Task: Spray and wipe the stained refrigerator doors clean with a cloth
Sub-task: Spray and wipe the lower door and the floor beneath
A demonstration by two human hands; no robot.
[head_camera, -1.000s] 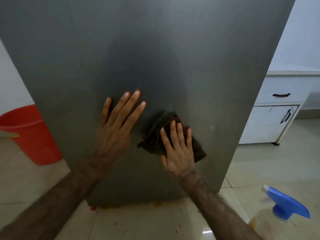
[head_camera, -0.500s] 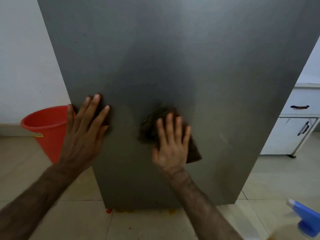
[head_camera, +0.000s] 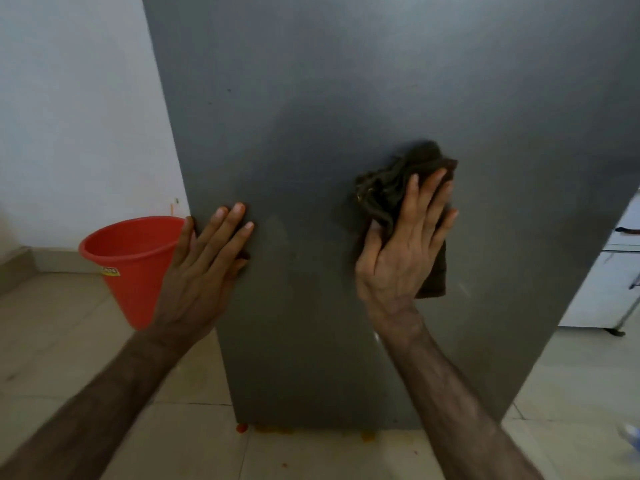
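Observation:
The grey refrigerator door (head_camera: pixel 346 98) fills the middle of the head view. My right hand (head_camera: pixel 405 251) presses a crumpled dark brown cloth (head_camera: pixel 391 181) flat against the door with straight fingers, right of centre. My left hand (head_camera: pixel 204 268) rests open on the door's left edge, fingers spread and straight, thumb at the edge. A faint pale smear shows on the door to the right of the cloth. Orange stains lie on the floor under the door's bottom edge. Only a blue sliver of the spray bottle (head_camera: pixel 633 436) shows at the right edge.
A red plastic bucket (head_camera: pixel 128 258) stands on the tiled floor to the left of the refrigerator, against a white wall. White cabinets (head_camera: pixel 602 285) with dark handles stand at the right. Beige floor tiles (head_camera: pixel 62 341) spread around.
The view has swung left, pushing the spray bottle almost out of frame. My right hand has slid the cloth up and to the right on the door. My left hand has shifted to the door's left edge.

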